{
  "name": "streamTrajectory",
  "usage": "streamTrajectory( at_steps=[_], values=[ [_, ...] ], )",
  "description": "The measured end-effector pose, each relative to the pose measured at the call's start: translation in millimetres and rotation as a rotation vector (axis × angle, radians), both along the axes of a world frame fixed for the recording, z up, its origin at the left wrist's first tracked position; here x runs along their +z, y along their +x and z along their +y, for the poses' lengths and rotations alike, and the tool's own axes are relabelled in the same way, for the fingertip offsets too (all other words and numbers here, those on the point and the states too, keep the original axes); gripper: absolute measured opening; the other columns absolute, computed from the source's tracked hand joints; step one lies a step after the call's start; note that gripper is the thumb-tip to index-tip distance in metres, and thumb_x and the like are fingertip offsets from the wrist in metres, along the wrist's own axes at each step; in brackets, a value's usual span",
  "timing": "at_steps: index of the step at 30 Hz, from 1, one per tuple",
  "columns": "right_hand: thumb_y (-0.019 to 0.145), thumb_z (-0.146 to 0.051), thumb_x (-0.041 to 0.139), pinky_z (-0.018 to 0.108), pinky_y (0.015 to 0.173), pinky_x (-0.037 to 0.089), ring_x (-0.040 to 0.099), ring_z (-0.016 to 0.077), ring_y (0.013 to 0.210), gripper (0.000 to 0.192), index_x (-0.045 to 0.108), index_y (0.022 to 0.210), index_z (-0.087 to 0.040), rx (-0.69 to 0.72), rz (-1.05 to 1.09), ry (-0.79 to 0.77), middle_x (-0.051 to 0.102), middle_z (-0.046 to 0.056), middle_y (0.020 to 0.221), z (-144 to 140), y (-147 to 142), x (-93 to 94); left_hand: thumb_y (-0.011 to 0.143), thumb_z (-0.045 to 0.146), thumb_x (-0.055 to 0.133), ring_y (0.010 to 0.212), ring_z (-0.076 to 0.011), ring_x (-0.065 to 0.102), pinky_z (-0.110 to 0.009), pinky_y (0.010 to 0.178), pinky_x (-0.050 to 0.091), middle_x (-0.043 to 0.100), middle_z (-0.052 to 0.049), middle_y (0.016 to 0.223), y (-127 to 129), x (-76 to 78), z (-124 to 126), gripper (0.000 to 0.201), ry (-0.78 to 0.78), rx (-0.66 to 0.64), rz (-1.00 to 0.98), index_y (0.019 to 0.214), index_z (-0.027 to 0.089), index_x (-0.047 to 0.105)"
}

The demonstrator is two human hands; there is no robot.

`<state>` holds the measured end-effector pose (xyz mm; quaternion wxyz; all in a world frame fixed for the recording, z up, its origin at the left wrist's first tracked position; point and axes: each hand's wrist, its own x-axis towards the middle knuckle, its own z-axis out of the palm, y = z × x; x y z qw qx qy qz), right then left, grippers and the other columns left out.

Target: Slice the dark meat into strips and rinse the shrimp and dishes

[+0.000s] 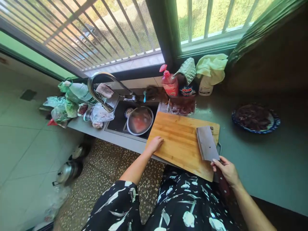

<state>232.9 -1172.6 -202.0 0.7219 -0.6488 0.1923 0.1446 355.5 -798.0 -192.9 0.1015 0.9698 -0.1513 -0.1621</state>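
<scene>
My left hand [156, 143] lies flat on the left edge of the cutting board [180, 141], fingers relaxed and spread, gripping nothing, only steadying it. My right hand [226, 170] is wrapped tight round the handle of the cleaver [206, 142], whose blade lies flat on the board's right side, tip toward the window.

The board sits on the grey counter [264, 160], one corner hanging over the sink [117, 120], its near edge past the counter lip. Its surface is bare.

Step in hand, as I judge it: board and knife set ready, nothing to cut yet on the wood. The next move would call for lifting the blade clear and keeping the board from tipping at its overhang; the left hand is well placed for that.

Count:
- one board, one cleaver
- one steel bowl [140, 120] in the sink, reddish inside
- one curved tap [101, 86] over it
- one clear tray [182, 106] of dark red pieces just behind the board
- one blue-rimmed plate [235, 120] of dark pieces, well apart to the right
- one pink pump bottle [169, 82], one white bottle [205, 86] under a yellow cloth [213, 65]
- several plastic bags [64, 106] left of the sink; I cannot tell how many
- two pots [69, 170] on the floor, as far as I can make out
</scene>
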Motion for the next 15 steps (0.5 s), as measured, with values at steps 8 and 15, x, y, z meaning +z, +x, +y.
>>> streamTrajectory(
  at_steps=[8,15],
  values=[
    [0.063,-0.046,0.066,0.022,0.043,0.039,0.051,0.0102,0.045,0.034,0.054,0.077,-0.017,-0.019,0.035,-0.011,0.063,0.003,0.065,37.0,-4.5,12.6,0.084,0.024,0.038,0.084,-0.0135,0.049,-0.021,0.076,0.037,0.054,-0.004,0.085,19.2,-3.4,6.7,0.024,0.032,-0.229,0.010,0.080,0.017,0.060],
    [0.061,-0.048,0.066,0.022,0.043,0.039,0.051,0.0106,0.044,0.036,0.053,0.076,-0.018,-0.051,0.029,0.014,0.063,0.001,0.063,47.6,-1.8,-0.6,0.084,0.023,0.041,0.085,-0.0131,0.053,-0.022,0.077,0.041,0.058,-0.005,0.087,29.2,32.2,-16.1,0.021,-0.156,-0.225,-0.068,0.085,0.018,0.061]
  ],
)
